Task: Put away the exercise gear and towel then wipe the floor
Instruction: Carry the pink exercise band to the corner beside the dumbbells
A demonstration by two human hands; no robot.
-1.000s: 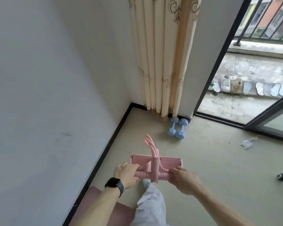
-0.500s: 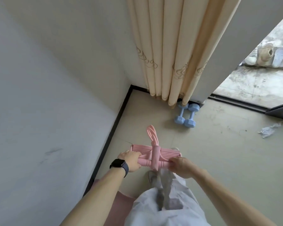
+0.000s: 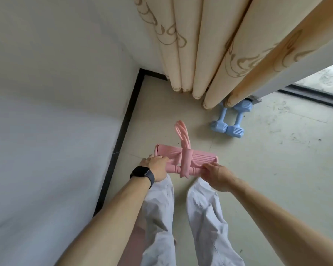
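Head view: floor [image 3: 277, 160], curtain [image 3: 200, 45] at upper centre, blue dumbbells [image 3: 227, 123] under its hem. Pink pedal puller [image 3: 196, 160] at mid-frame, long axis left-right. Left hand [image 3: 156, 168] grips its left end, right hand [image 3: 216, 176] its right end. Dumbbells lie up-right, nearer the right hand.

pink pedal puller [image 3: 186, 162]: folded, level | blue dumbbells [image 3: 235, 131]: paired, on floor [image 3: 277, 169]
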